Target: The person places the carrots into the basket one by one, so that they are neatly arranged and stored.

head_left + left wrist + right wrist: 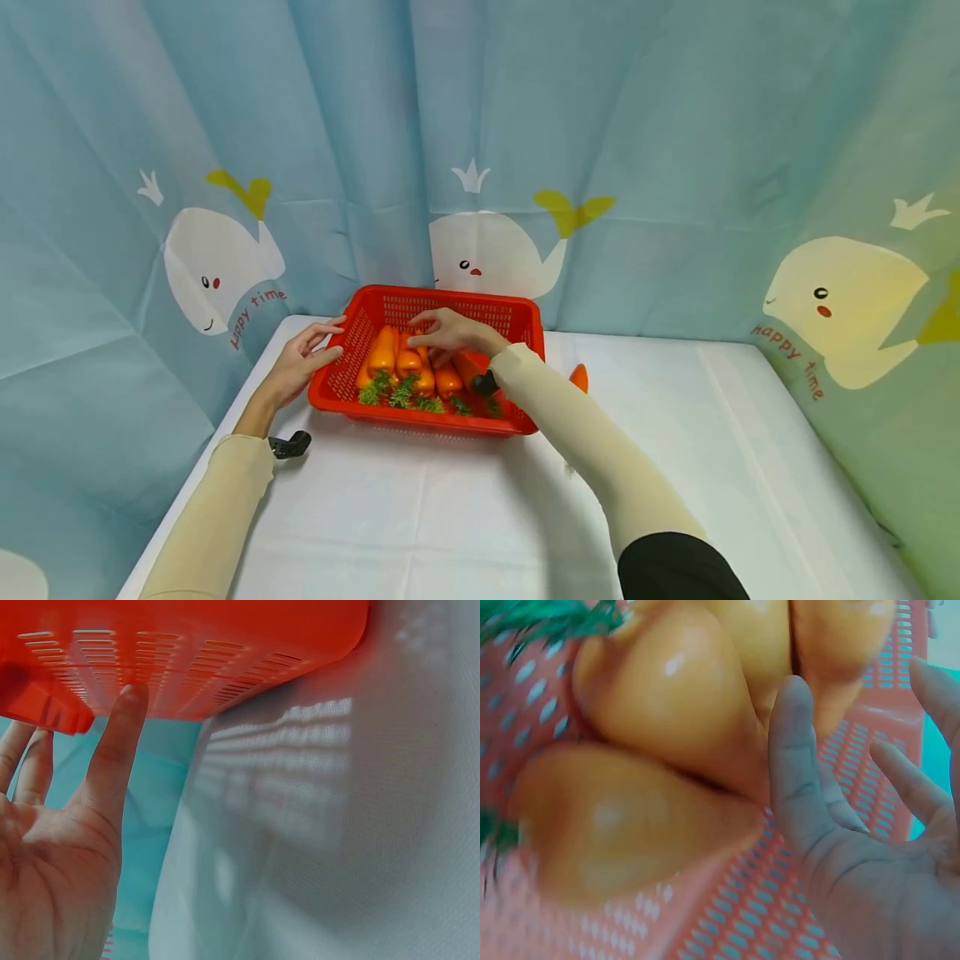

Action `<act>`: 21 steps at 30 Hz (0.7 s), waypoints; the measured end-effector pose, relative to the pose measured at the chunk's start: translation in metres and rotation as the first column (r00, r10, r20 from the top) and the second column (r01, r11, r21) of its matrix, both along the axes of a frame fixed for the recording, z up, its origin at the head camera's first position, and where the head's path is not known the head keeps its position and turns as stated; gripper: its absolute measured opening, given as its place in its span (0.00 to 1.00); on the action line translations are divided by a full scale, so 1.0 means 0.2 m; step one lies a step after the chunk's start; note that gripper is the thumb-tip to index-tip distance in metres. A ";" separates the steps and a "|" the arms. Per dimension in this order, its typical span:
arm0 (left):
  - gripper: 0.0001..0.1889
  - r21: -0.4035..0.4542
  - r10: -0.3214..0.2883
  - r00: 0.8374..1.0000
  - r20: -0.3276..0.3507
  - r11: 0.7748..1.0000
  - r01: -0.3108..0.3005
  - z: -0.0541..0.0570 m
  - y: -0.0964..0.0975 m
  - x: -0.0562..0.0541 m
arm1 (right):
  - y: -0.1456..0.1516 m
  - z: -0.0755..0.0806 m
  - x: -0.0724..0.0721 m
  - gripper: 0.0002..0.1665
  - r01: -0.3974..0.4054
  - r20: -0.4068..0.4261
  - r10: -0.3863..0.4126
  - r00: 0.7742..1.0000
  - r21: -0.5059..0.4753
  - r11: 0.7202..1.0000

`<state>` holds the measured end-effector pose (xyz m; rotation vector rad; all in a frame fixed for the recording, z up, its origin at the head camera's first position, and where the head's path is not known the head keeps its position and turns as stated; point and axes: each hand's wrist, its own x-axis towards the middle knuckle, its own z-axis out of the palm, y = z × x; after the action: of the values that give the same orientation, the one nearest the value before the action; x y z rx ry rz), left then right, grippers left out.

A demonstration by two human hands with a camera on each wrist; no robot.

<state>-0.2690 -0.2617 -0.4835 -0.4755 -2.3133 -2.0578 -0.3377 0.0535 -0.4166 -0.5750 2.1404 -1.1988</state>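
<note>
A red slotted basket [420, 422] holds several plump orange carrots [382, 350] with frilly green tops [405, 392], most of them lying side by side in its left and middle parts. At the basket's left rim is my left hand [296, 367]; in the left wrist view the thumb [124, 742] extends against the slotted wall and the other fingers reach past the rim. My right hand [453, 331] is inside the basket, over the narrow ends of the carrots. In the right wrist view its fingers are spread beside a carrot [682, 697], with nothing gripped.
The basket stands at the back of a white-covered table [360, 517], close to a blue curtain [675, 167] printed with whales. On the table right of the basket lies another carrot [579, 377], its lower part hidden behind my right sleeve [592, 433].
</note>
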 end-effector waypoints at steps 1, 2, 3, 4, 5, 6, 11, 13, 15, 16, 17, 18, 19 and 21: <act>0.19 -0.002 0.002 1.000 0.001 1.000 -0.002 0.00 0.00 0.00 | 0.02 0.01 0.00 0.38 -0.006 -0.015 0.006 1.000 0.006 1.000; 0.19 -0.004 0.003 1.000 0.002 1.000 -0.003 0.00 0.00 0.00 | 0.04 0.03 0.01 0.39 -0.017 -0.028 0.017 0.999 0.013 1.000; 0.19 -0.006 0.003 1.000 0.003 1.000 -0.003 -0.01 0.00 0.01 | 0.06 0.05 0.01 0.39 -0.029 -0.052 0.031 0.998 0.028 0.999; 0.19 -0.006 0.002 1.000 0.003 1.000 -0.002 -0.01 0.00 0.01 | 0.09 0.07 0.01 0.39 -0.040 -0.080 0.044 0.996 0.047 0.998; 0.20 -0.005 0.001 1.000 0.003 1.000 -0.001 -0.01 0.00 0.01 | 0.11 0.09 0.02 0.39 -0.054 -0.111 0.062 0.992 0.070 0.996; 0.20 0.000 0.000 1.000 0.004 1.000 0.000 -0.01 0.00 0.01 | 0.13 0.11 0.03 0.39 -0.066 -0.153 0.081 0.985 0.100 0.993; 0.20 0.019 -0.003 1.000 0.007 1.000 0.003 -0.01 0.00 0.01 | 0.27 0.21 0.08 0.37 -0.100 -0.372 0.192 0.908 0.251 0.963; 0.20 0.017 -0.009 1.000 0.004 1.000 0.008 -0.02 0.00 0.01 | 0.34 0.25 0.11 0.37 -0.100 -0.429 0.210 0.878 0.265 0.959; 0.20 0.020 -0.019 1.000 -0.003 1.000 0.019 -0.01 0.00 0.00 | 0.41 0.28 0.14 0.36 -0.094 -0.466 0.204 0.861 0.247 0.964; 0.20 0.020 -0.021 1.000 -0.005 1.000 0.021 -0.01 0.00 0.00 | 0.45 0.29 0.15 0.36 -0.098 -0.477 0.199 0.856 0.229 0.968; 0.20 0.021 -0.021 1.000 -0.008 1.000 0.022 -0.01 0.00 0.00 | 0.49 0.29 0.16 0.35 -0.095 -0.487 0.190 0.853 0.213 0.972; 0.19 0.023 -0.022 1.000 -0.011 0.999 0.023 -0.01 0.00 0.00 | 0.53 0.30 0.17 0.35 -0.089 -0.495 0.178 0.850 0.197 0.976; 0.19 0.026 -0.023 1.000 -0.013 0.999 0.023 -0.01 0.00 -0.01 | 0.56 0.30 0.18 0.36 -0.080 -0.503 0.162 0.849 0.180 0.980; 0.19 0.029 -0.019 1.000 -0.011 0.999 0.020 -0.01 0.00 -0.01 | 0.64 0.31 0.20 0.36 -0.063 -0.531 0.134 0.837 0.149 0.987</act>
<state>-0.2703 -0.2620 -0.4847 -0.5086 -2.2785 -2.0898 -0.2987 0.1809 -0.3549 -1.0548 2.5874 -0.9023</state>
